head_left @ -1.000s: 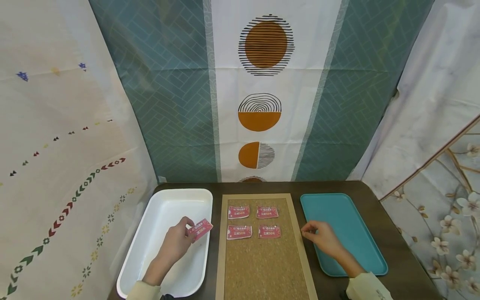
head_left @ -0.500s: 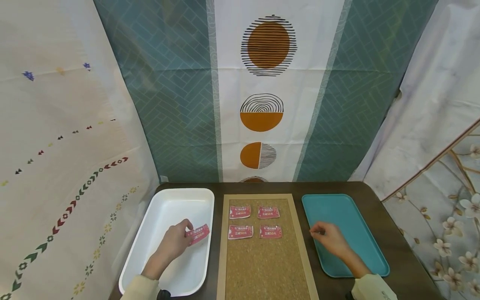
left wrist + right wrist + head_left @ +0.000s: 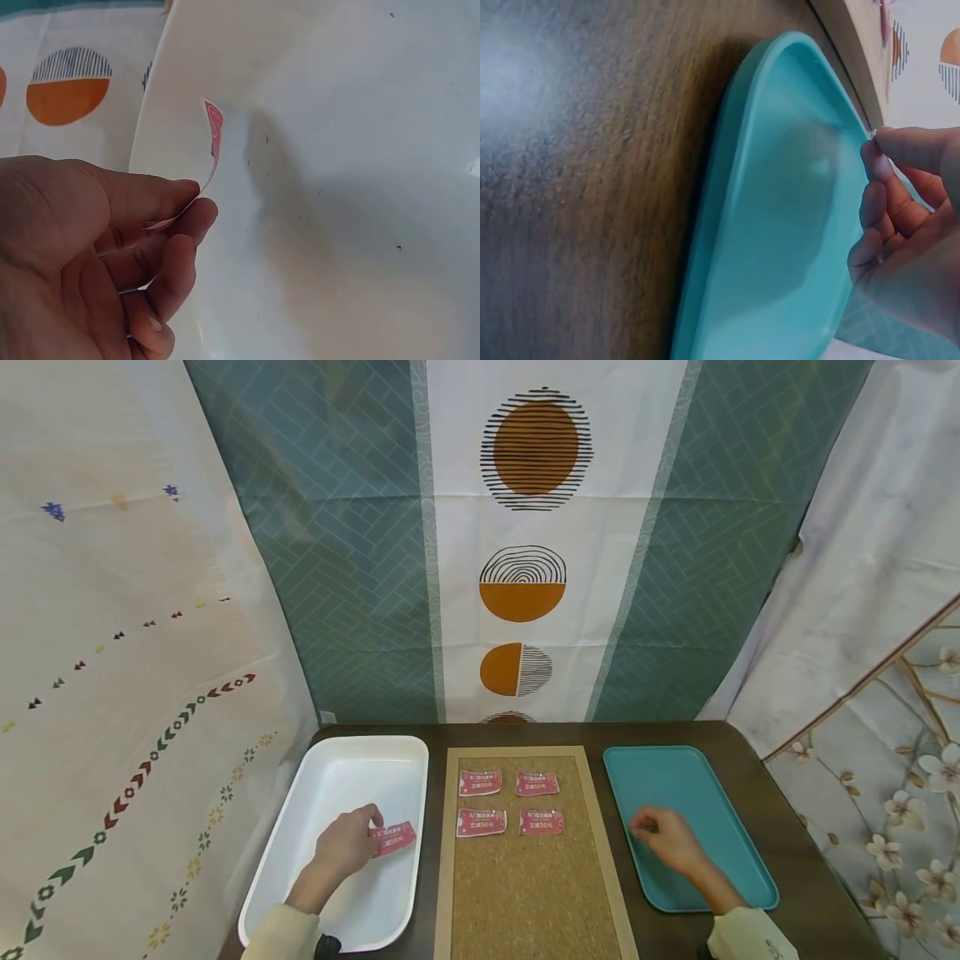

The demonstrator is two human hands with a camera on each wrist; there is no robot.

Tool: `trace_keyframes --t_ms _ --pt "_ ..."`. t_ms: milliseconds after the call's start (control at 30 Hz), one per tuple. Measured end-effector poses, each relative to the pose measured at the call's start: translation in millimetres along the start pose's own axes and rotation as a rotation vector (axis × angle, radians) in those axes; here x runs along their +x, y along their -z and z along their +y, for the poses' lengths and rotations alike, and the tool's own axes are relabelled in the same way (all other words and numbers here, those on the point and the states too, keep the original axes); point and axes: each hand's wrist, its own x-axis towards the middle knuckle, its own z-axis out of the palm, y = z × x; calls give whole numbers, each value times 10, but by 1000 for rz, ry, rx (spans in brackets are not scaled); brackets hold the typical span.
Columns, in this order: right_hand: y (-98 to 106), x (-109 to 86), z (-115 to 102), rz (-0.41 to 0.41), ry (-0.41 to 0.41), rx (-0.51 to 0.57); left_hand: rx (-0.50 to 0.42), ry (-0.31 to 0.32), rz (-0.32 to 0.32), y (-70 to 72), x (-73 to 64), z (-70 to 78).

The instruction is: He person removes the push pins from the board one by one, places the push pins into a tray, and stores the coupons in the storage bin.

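Observation:
Over the white tray (image 3: 262, 893), my left hand (image 3: 343, 847) pinches a red paper coupon (image 3: 393, 838) between thumb and fingers. In the left wrist view the coupon (image 3: 215, 129) appears edge-on and bent. My right hand (image 3: 671, 842) is above the teal tray (image 3: 720, 835), thumb and forefinger pressed together. A tiny pale pin-like thing (image 3: 872, 135) pokes out at those fingertips in the right wrist view; most of it is hidden. Between the trays lies a cork board (image 3: 536, 893) with two rows of red coupons, among them one at upper left (image 3: 480, 783).
All three stand on a dark wooden table (image 3: 517, 735). A patterned curtain (image 3: 360, 568) hangs behind it, and pale cloths (image 3: 135, 610) flank the sides. Small dark specks (image 3: 399, 247) dot the white tray.
My left hand has drawn slightly left and down with the coupon, which now lies at a flatter angle. My right hand has moved right, away from the board and over the teal tray.

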Motion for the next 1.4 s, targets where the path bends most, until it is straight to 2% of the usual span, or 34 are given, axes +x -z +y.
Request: trace_keyframes --t_ms 333,800,1067,1233,1400 --pt "-6 -6 70 7 19 -55 10 12 -14 -48 11 -31" --pt "-41 -10 129 1 -53 -52 35 13 -9 -90 15 -43" --pt "-43 -16 123 4 -45 -57 42 36 -24 -104 9 -37" --pt "-40 -17 77 16 -35 -100 72 28 6 -111 -9 -41" --pt "-34 -12 -35 66 0 -138 97 6 73 -79 -21 8"
